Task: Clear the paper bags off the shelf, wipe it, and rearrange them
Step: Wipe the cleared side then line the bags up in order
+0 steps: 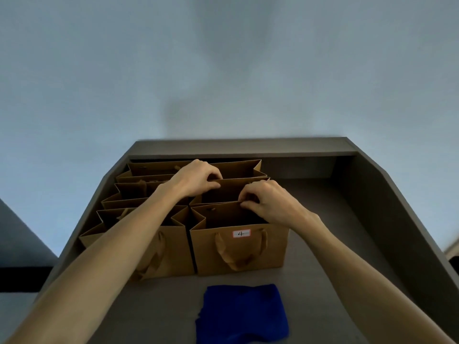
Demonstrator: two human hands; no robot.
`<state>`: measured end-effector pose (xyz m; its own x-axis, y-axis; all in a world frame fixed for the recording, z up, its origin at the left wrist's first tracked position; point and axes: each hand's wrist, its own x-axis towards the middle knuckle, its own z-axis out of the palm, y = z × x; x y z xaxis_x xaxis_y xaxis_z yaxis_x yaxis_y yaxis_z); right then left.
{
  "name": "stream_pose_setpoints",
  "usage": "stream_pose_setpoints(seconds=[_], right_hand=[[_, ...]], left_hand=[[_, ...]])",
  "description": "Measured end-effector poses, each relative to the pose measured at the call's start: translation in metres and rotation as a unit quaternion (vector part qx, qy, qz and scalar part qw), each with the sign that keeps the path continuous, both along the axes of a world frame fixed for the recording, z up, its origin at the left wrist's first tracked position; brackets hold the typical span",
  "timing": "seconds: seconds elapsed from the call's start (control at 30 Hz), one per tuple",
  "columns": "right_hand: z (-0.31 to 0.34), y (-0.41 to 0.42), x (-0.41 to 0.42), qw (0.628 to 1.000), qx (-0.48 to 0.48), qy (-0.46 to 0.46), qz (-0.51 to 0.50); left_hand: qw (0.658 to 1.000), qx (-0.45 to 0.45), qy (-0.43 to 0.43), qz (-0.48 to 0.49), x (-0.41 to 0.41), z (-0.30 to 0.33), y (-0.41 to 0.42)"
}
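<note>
Several brown paper bags stand upright in two rows on the left half of the grey shelf (330,219). The front right bag (270,249) carries a white label marked 4. Behind it stands a second bag (223,192). My left hand (196,180) pinches the far top edge of that second bag. My right hand (268,202) pinches its near top edge, just above the labelled bag's opening. A folded blue cloth (243,314) lies flat on the shelf in front of the bags.
The shelf has a raised back wall (248,146) and a sloped right side wall (397,219). Bare shelf surface stretches to the right of the bags. A pale wall rises behind. A dark ledge (22,276) lies at the lower left.
</note>
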<state>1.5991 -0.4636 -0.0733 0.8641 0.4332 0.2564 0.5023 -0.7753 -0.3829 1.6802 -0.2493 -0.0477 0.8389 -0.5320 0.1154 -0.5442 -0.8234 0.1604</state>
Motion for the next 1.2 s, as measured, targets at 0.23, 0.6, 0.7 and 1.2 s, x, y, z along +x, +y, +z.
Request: stream_pose_setpoints(seconds=[0.23, 0.6, 0.7, 1.2], right_hand=[[0.006, 0.001, -0.013, 0.999, 0.021, -0.046, -0.003], [-0.019, -0.009, -0.108, 0.969, 0.176, -0.171, 0.018], [-0.047, -0.016, -0.126, 0.975, 0.169, -0.137, 0.037], [-0.104, -0.021, -0.149, 0.979, -0.065, 0.178, 0.080]], left_hand=[[0.994, -0.099, -0.037, -0.005, -0.016, 0.011, 0.006], [0.931, -0.323, -0.147, -0.088, -0.144, -0.018, 0.044], [0.927, -0.342, -0.116, -0.102, -0.174, -0.048, 0.052], [0.983, -0.066, 0.152, -0.083, -0.218, -0.146, 0.032]])
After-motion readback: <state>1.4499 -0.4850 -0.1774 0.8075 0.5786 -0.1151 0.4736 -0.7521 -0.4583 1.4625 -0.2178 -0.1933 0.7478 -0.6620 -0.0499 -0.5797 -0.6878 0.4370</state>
